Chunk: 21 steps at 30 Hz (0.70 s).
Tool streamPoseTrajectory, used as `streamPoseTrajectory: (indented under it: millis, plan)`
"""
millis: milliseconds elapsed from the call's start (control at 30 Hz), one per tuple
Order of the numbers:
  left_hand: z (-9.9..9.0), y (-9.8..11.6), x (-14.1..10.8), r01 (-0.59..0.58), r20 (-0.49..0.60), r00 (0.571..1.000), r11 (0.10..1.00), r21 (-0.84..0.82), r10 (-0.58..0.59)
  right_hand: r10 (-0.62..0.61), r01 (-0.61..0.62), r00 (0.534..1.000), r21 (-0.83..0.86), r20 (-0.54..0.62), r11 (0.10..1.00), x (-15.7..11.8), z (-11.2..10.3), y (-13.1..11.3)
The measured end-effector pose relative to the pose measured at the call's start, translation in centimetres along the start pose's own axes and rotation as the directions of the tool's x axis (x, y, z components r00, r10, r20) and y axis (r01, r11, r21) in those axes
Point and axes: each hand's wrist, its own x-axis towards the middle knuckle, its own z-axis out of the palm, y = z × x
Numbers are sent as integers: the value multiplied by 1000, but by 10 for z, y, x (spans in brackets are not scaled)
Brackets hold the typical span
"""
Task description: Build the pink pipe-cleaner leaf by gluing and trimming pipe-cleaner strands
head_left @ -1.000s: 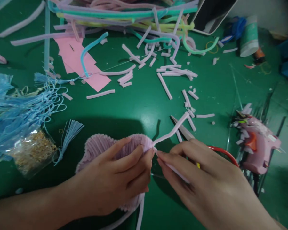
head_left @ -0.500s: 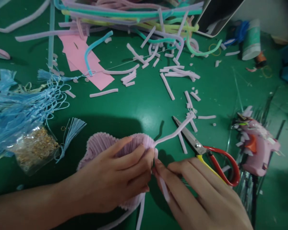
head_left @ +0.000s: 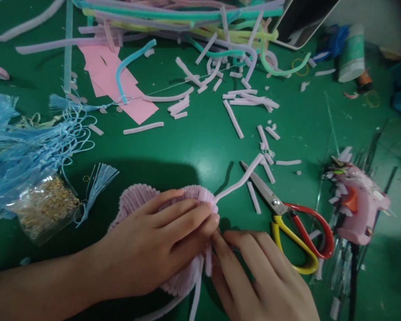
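Lilac and soft-looking, the ribbed piece (head_left: 138, 198) lies on the green counter (head_left: 137, 151) under our left hand (head_left: 167, 236), whose grip is closed on its right edge. Our right hand (head_left: 254, 272) has just drawn in against the left, and the loose strand (head_left: 208, 263) now hangs down beside the piece; we judge it is being bent round that edge. With the fingertips hidden, we cannot tell the right grip.

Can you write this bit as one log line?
left hand: holding ribbed lilac piece | right hand: at its edge | scissors: beside right hand | glue gun: right of scissors
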Motion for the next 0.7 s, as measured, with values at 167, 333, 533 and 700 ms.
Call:
streamPoseTrajectory:
  millis: [167,333,533,700]
  plan:
    - [1,1,1,-2,-18,1000,1000,-4,2,-3,-7,995,105,99,994,5,-10,11]
    - [1,2,1,-43,11,999,997,66,42,111,-118,987,-54,-116,992,25,-28,38]
    - [2,3,-1,-90,71,994,990,109,83,-69,68,997,-59,-16,996,57,-14,65]
    - [2,5,0,-86,75,994,991,105,78,-95,98,993,-43,69,994,67,-7,74]
